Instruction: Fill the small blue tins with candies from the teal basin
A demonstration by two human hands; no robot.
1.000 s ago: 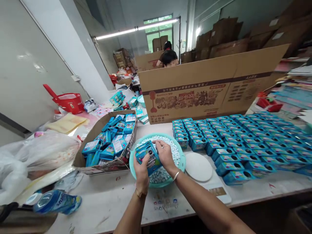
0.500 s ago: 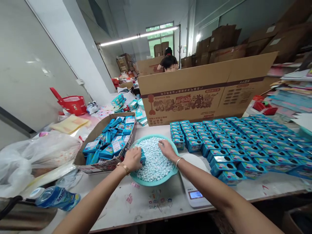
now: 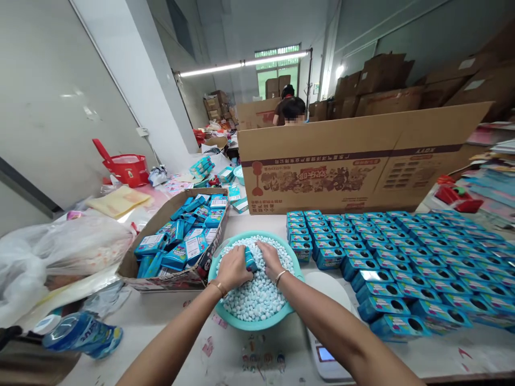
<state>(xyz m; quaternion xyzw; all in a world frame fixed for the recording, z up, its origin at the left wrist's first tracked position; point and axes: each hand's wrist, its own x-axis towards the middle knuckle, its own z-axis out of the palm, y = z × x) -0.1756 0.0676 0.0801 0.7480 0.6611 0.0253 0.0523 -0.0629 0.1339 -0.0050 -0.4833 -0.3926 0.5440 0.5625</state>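
A turquoise plastic basin [image 3: 257, 325] full of small pale candies [image 3: 251, 300] stands on the table before me. My left hand [image 3: 234, 271] is closed around a small blue box [image 3: 250, 260], which it holds tilted and low in the candies. Part of that box is hidden by my fingers and the candies. Just right of the box, my right hand [image 3: 270, 258] dips into the candies, its fingers stretched forward and partly covered. I cannot see whether any candies lie under its palm.
Left of the basin stands a carton [image 3: 173, 284] of closed blue boxes. On the right are a white scale [image 3: 328, 292] and rows of blue boxes [image 3: 386, 276] with round holes on top. A large cardboard panel [image 3: 314, 198] rises behind; a bottle [image 3: 82, 335] lies front left.
The camera view has shifted. My left hand has brought the blue box further in from the basin's left side, and my right hand has come closer to it, deeper in the candies.
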